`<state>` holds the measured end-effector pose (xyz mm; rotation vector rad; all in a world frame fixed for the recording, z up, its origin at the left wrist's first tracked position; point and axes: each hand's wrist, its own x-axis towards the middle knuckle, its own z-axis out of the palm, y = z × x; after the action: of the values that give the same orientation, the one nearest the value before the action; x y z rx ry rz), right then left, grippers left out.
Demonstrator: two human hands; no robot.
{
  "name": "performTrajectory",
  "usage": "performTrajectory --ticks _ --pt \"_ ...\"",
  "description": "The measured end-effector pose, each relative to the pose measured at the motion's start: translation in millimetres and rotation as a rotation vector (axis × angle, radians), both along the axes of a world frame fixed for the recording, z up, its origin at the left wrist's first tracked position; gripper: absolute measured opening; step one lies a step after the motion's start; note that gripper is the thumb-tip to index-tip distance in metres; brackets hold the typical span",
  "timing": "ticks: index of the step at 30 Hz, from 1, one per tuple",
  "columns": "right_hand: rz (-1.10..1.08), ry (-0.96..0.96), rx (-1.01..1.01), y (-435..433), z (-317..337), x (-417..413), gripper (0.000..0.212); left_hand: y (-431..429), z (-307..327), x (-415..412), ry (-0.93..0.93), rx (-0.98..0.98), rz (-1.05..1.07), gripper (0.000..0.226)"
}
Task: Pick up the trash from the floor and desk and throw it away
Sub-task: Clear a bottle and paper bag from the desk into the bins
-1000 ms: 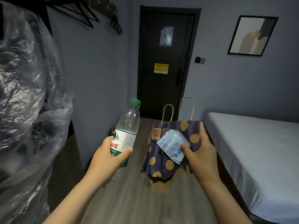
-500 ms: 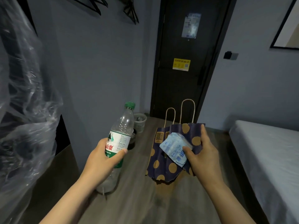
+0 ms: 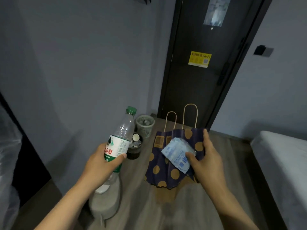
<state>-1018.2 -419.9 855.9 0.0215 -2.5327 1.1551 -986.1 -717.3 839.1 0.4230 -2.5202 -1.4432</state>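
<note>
The left hand [image 3: 103,163] has its fingers and thumb curled round the middle of a clear plastic bottle [image 3: 122,136], held upright but tilted a little to the right, in the air above the wooden floor [image 3: 232,163]. The bottle has a green cap and a white-and-green label with the red characters "山泉" and the word "WATER" below them; the finer print is too small to read. The right hand [image 3: 206,160] grips a navy paper bag [image 3: 166,170] with tan polka dots and tan loop handles, its thumb pinching a pale blue packet [image 3: 177,154] flat against the bag's face; the packet's blue print is illegible. On the floor near the wall stand a pale mesh wastebasket [image 3: 145,128] and, nearer, a dark bin [image 3: 134,152]. The black door [image 3: 191,97] behind carries a yellow sticker [image 3: 199,59] ending in "Wi-Fi".
</note>
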Motion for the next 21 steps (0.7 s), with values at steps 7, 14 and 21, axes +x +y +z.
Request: performTrajectory --ticks 7,14,21 --pt "0.000 -0.059 0.054 6 -19 -124 0.093 3 -23 -119 -0.023 0.004 0.010 0.038" --pt "0.076 -0.067 0.024 26 -34 -280 0.091 21 -33 -250 -0.051 -0.013 0.070 0.040" --pt "0.147 -0.069 0.035 36 -40 -408 0.096 32 -46 -353 -0.080 -0.007 0.152 0.042"
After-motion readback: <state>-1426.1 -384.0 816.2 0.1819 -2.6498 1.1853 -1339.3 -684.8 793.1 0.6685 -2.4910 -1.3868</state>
